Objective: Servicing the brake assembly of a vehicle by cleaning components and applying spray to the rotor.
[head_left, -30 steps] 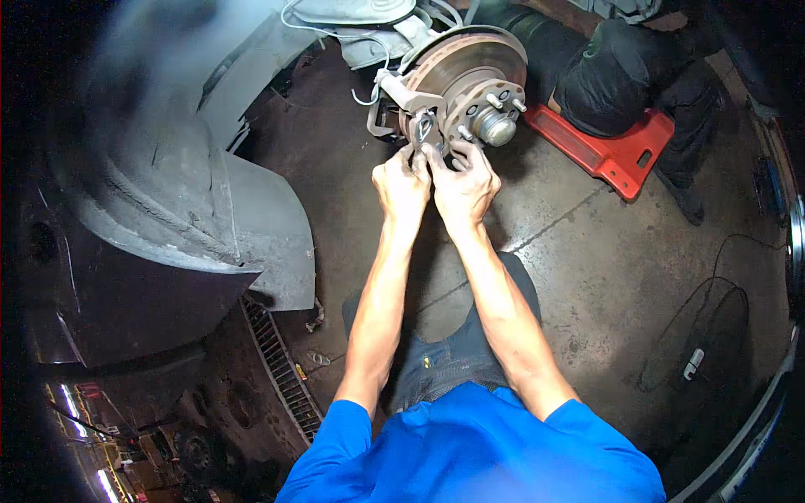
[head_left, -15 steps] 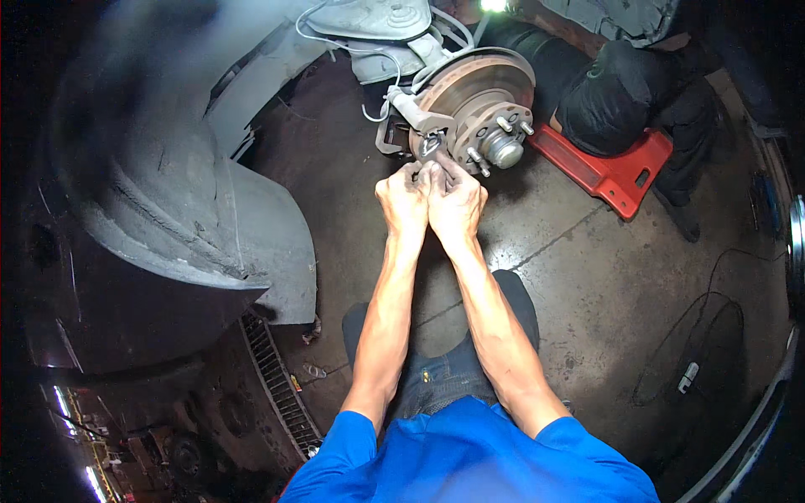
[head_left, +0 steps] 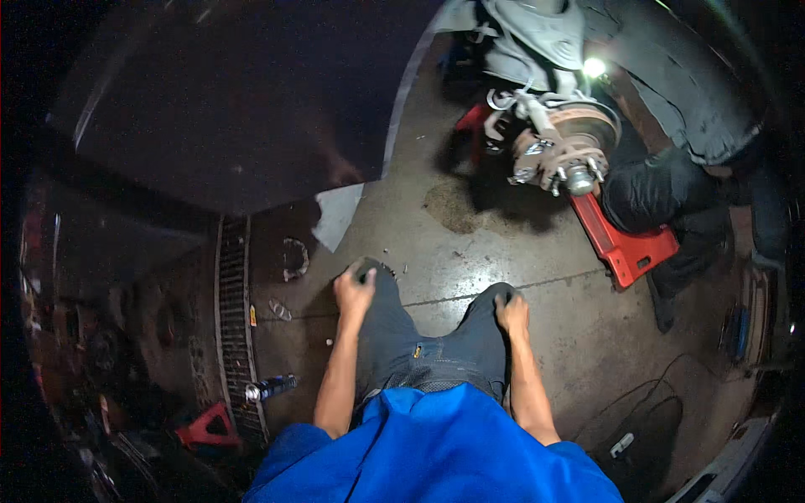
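Note:
My left hand rests at my left knee, thumb and fingers apart, with nothing visible held in it. Against the outer side of my right knee lies my right hand, its fingers loosely apart and partly turned from view. Both hands are away from the car's wheel assembly ahead. There a rusty brake disc with a round metal hub and wheel studs is exposed, with no wheel on it. A pale suspension arm joins it from behind.
Right of the hub, a person in dark clothes sits on a red low seat. A dark car panel fills the upper left. A floor grate, spray can, red stand and cable lie around me.
Both hands have left the brake assembly and come back to my knees. My view has moved back and left, so the hub now appears farther away at the upper right.

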A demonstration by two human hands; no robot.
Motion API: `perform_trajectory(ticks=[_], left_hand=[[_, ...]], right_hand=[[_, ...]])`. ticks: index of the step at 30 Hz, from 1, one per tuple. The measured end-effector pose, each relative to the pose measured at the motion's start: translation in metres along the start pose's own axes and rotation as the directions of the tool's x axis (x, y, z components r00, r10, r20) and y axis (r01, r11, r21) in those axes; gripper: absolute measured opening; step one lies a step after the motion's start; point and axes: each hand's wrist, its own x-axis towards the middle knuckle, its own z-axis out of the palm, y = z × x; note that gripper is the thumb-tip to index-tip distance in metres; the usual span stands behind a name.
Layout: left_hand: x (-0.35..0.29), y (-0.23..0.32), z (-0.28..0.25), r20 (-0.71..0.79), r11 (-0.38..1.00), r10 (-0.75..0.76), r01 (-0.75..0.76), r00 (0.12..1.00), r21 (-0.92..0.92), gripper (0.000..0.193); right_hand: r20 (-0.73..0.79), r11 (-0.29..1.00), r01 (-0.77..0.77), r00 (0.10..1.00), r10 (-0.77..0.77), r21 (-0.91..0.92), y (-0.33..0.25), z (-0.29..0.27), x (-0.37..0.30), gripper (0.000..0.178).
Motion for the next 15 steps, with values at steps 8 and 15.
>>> perform_trajectory(ticks=[8, 15], left_hand=[[-0.101, -0.119, -0.027, 0.242, 0.809, -0.29, 0.373, 0.926, -0.456, 0.082], [-0.122, -0.183, -0.019, 0.193, 0.483, -0.343, 0.348, 0.919, -0.803, 0.074]], right_hand=[[0.126, 0.96, 0.004, 0.992, 0.033, -0.281, -0.019, -0.007, -0.031, 0.049], [0.154, 0.859, 0.221, 0.974, -0.169, -0.461, -0.027, 0.02, -0.028, 0.04]])
